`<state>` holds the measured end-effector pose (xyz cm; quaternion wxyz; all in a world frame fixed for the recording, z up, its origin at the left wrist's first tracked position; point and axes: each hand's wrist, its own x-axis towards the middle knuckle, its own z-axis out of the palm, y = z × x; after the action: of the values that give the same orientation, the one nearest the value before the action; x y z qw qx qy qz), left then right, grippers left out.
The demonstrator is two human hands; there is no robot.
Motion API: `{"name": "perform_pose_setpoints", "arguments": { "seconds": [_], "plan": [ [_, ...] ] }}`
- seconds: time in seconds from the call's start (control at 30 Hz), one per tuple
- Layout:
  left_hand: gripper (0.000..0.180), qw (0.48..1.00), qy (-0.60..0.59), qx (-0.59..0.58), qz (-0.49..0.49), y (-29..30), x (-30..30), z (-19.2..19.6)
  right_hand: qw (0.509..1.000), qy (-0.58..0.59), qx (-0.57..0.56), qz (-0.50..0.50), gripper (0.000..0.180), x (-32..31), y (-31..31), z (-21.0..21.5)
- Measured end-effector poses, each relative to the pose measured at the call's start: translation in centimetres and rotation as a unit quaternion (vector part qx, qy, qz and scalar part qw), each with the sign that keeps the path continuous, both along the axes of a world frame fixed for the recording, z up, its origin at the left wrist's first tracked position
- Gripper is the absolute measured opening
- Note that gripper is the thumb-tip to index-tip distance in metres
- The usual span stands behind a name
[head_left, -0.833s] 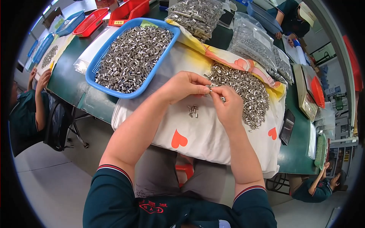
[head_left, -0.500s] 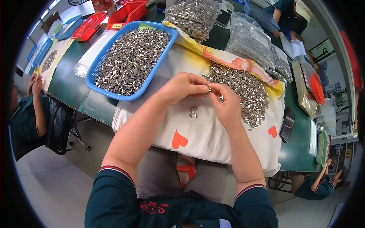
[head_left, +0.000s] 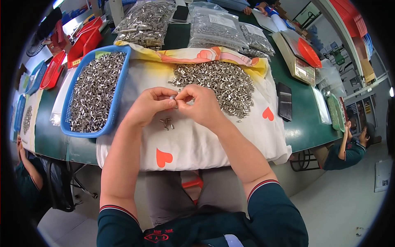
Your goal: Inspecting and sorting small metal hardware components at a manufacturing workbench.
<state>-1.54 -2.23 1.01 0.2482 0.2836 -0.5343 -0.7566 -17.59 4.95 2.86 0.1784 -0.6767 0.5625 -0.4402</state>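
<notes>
My left hand (head_left: 150, 106) and my right hand (head_left: 200, 105) meet fingertip to fingertip over a white cloth with red hearts (head_left: 193, 142). Together they pinch a small silver metal tube (head_left: 173, 98). A few loose tubes (head_left: 166, 122) lie on the cloth just below my hands. A heap of the same silver tubes (head_left: 218, 84) spreads over the cloth right behind my right hand. To my left stands a blue plastic basket (head_left: 113, 113) filled with more tubes.
Clear bags of tubes (head_left: 144, 20) lie at the table's far side. Red trays (head_left: 84, 39) stand far left, a scale with an orange dish (head_left: 302, 57) far right, a black phone (head_left: 284, 101) right of the cloth. Seated people (head_left: 349, 148) work at both sides.
The view has swung, so the table now sits squarer in the picture. My hands stay together, pinching a tube over the cloth.
</notes>
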Motion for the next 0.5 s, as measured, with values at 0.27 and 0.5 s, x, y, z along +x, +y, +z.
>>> {"name": "perform_pose_setpoints", "arguments": {
  "seconds": [0.27, 0.5],
  "plan": [
    [0.021, 0.999, 0.01, 0.034, 0.025, -0.3, 0.7, -0.5, 0.982, 0.148, -0.115, 0.019, 0.008, 1.0, -0.7, -0.5],
    [0.021, 0.995, 0.047, 0.089, -0.013, -0.5, 1.4, -0.5, 0.956, 0.21, -0.203, 0.029, 0.014, 1.3, -1.3, -0.7]
  ]
}}
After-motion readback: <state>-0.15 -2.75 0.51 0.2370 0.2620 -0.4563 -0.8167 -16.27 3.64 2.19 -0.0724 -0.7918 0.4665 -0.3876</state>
